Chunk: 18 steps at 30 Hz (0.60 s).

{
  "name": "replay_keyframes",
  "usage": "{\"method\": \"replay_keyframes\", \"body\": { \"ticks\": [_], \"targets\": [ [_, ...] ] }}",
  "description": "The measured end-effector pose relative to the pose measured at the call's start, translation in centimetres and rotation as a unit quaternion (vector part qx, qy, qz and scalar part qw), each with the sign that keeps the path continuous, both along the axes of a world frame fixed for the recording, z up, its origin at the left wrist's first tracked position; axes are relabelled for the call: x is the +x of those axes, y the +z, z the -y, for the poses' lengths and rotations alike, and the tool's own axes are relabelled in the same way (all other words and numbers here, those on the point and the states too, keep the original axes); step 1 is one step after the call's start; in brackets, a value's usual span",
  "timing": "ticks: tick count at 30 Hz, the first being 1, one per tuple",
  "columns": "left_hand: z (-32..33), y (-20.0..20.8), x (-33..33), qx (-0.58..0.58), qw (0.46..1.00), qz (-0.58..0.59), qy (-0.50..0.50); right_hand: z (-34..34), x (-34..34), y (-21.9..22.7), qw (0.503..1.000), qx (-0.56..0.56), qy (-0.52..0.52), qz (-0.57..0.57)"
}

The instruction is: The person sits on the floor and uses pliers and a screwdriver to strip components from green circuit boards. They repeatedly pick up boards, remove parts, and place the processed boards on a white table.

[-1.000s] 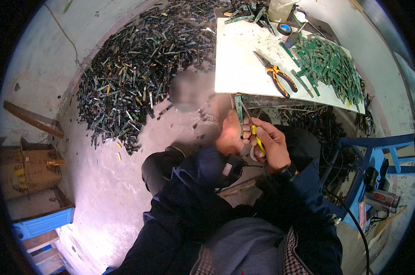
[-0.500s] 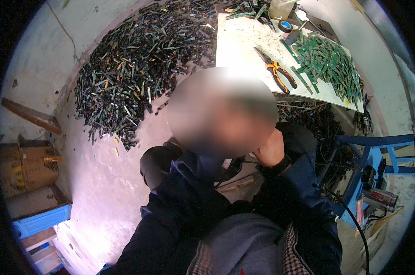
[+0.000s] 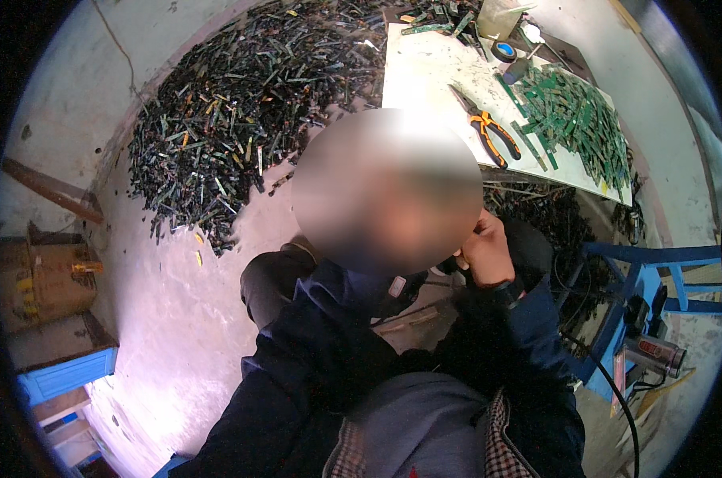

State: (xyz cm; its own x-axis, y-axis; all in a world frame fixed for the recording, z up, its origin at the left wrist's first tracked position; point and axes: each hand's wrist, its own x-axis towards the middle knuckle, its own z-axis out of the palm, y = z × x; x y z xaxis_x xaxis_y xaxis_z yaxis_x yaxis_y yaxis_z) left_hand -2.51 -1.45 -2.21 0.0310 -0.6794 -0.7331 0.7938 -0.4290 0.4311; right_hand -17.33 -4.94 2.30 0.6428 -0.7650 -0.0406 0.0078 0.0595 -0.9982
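Right hand (image 3: 489,250) curls beside a blurred patch, pliers (image 3: 495,137) lying within reach

A soft oval blur covers the middle of the view, so the left hand cannot be made out, and I cannot tell whether it is spread, pressed together or pinching something. The right hand shows only in part: its back is turned up and its fingers are bent inward toward the blur. Whether they pinch anything is hidden. Both sleeves run toward that same spot in front of the knees, which suggests close work, kept near the body for steadiness.

Whatever the hands may hold lies out of sight. Nearest in plain view are the pliers, black with orange grips, on the white tabletop (image 3: 425,68) just beyond the blur. Their handles stand apart and point toward the person, probably so they can be picked up without turning them.

Right of the pliers, a pile of green strips (image 3: 580,119) covers that end of the tabletop, a few strips lying loose between. A much larger heap of dark strips (image 3: 225,111) spreads over the floor (image 3: 186,319) to the left; the separate places likely keep the two lots from mixing. A tape roll (image 3: 504,51) and a cloudy container (image 3: 496,20) sit toward the far edge, perhaps because they are needed less often.
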Motion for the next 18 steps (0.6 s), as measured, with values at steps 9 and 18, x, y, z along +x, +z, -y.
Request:
{"method": "replay_keyframes", "body": {
  "ticks": [9, 18],
  "targets": [
    [0.0, 1.0, -0.4, 0.003, 1.000, 0.018, 0.022, -0.9, 0.0, 0.3, 0.852, -0.428, -0.008, -0.300],
    [0.0, 1.7, 0.2, 0.003, 0.998, -0.053, 0.036, 1.7, -0.6, 3.4, 0.972, 0.215, 0.026, -0.093]
  ]
}}
